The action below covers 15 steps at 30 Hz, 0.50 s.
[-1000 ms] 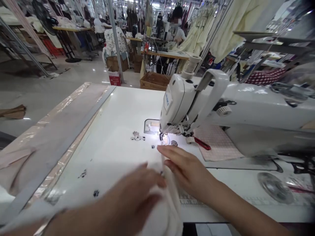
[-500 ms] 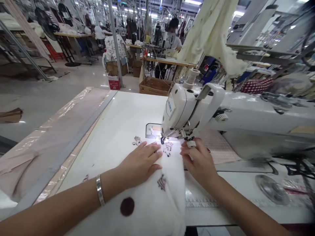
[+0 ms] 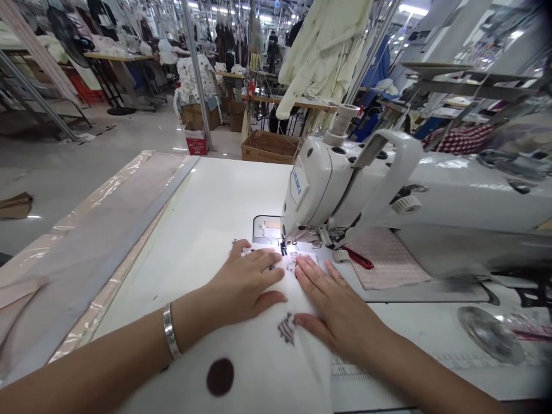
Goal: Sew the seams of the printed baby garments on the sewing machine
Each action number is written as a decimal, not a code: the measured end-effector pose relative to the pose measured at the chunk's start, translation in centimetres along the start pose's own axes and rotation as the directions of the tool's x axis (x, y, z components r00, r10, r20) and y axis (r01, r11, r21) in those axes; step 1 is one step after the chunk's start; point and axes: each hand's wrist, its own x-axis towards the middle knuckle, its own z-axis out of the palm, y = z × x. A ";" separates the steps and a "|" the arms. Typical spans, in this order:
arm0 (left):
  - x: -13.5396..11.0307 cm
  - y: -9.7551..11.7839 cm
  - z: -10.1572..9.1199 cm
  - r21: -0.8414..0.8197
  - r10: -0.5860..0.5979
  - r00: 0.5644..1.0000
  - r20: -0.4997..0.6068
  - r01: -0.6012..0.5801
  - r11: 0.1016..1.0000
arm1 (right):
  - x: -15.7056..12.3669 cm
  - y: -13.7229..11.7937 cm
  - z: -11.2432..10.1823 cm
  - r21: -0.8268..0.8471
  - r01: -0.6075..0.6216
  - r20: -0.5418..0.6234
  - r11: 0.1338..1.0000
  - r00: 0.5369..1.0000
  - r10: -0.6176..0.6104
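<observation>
White printed fabric (image 3: 267, 356) with striped figures and a dark round spot lies under the needle area of a white sewing machine (image 3: 308, 184). My left hand (image 3: 245, 282) rests flat on the cloth, left of the presser foot (image 3: 283, 248), fingers stretched out. To the right of the foot, my right hand (image 3: 328, 293) presses on the same fabric with its fingers extended. Neither hand grips anything. Behind my right fingertips, red-handled snips (image 3: 360, 259) lie on the machine bed, beside a folded pink checked cloth (image 3: 383, 261).
A plastic-covered pink panel (image 3: 116, 201) runs along the table's left side. On the right are a ruler strip (image 3: 357, 371) and a clear round disc (image 3: 489, 333). Beyond the table stand a cardboard box (image 3: 269, 148), a metal pole (image 3: 196, 75) and hanging cream garments (image 3: 328, 52).
My right hand has moved left from beside the fabric's edge onto the cloth, and its fingers have straightened. The red snips now show on the bed. My left hand stays nearly in place.
</observation>
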 end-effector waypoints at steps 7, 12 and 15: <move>1.1 -0.8 0.2 0.014 -0.034 0.999 -0.023 0.035 0.999 | 1.1 1.2 -1.0 0.048 0.012 0.014 0.999 1.000 -0.013; 1.3 -1.2 0.6 0.021 -0.038 0.996 -0.081 0.040 0.999 | 1.8 1.6 -1.6 0.026 0.011 0.061 1.000 0.998 -0.012; 1.6 -1.5 0.9 0.033 -0.056 0.993 -0.107 0.060 0.998 | 2.3 2.0 -1.7 0.002 -0.052 0.128 0.999 0.990 0.051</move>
